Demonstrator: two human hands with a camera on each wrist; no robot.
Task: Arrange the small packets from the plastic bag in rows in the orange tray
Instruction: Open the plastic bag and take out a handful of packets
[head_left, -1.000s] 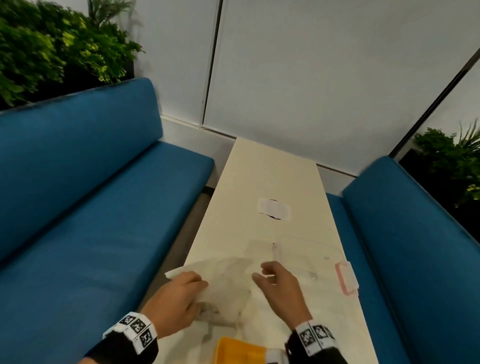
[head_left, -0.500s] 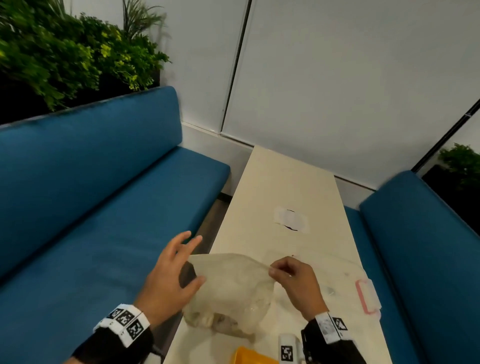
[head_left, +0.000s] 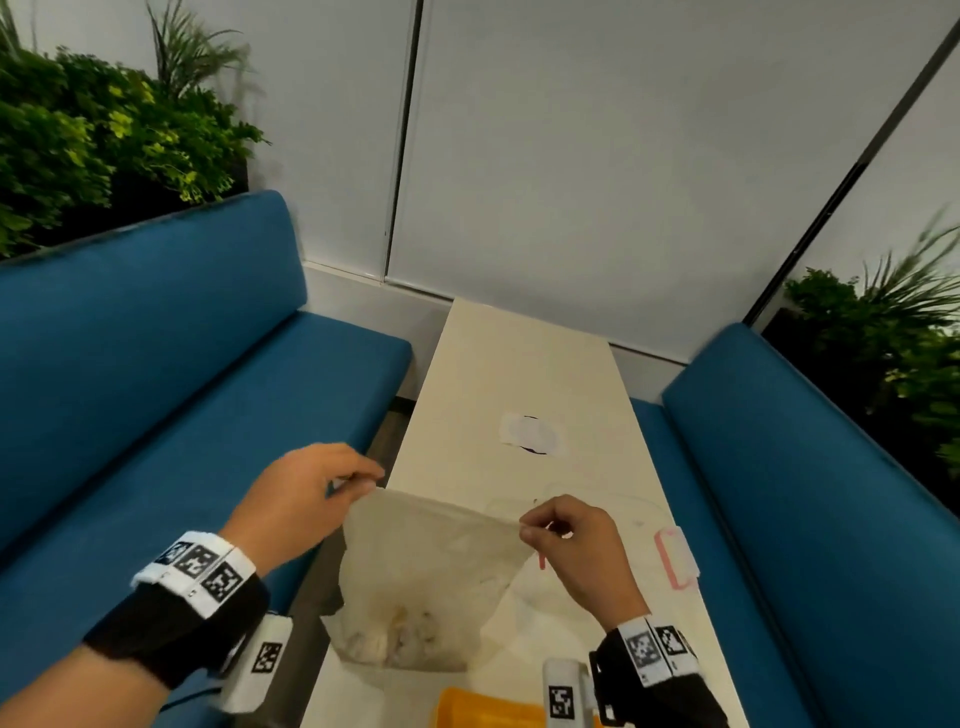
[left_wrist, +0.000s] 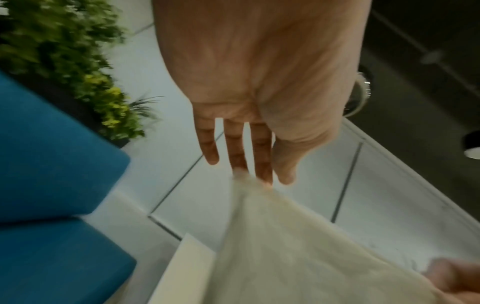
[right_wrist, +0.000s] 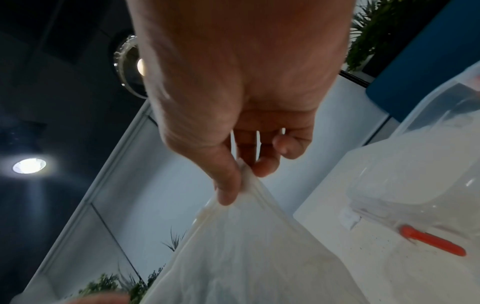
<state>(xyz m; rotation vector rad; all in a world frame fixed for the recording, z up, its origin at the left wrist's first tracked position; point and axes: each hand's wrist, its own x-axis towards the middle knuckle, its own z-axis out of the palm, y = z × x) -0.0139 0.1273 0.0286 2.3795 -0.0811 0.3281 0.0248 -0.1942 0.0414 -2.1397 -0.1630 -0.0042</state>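
Pinching the plastic bag (head_left: 421, 571) at its top corners, the left hand (head_left: 301, 499) and right hand (head_left: 576, 545) hold it above the table (head_left: 519, 374) — probably to open it — beyond the orange tray (head_left: 483, 709).

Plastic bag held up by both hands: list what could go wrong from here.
1. The plastic bag hangs from fingertip pinches by the left hand and right hand; either corner could slip.
2. It hangs at the table edge, so spilled packets may miss the orange tray.
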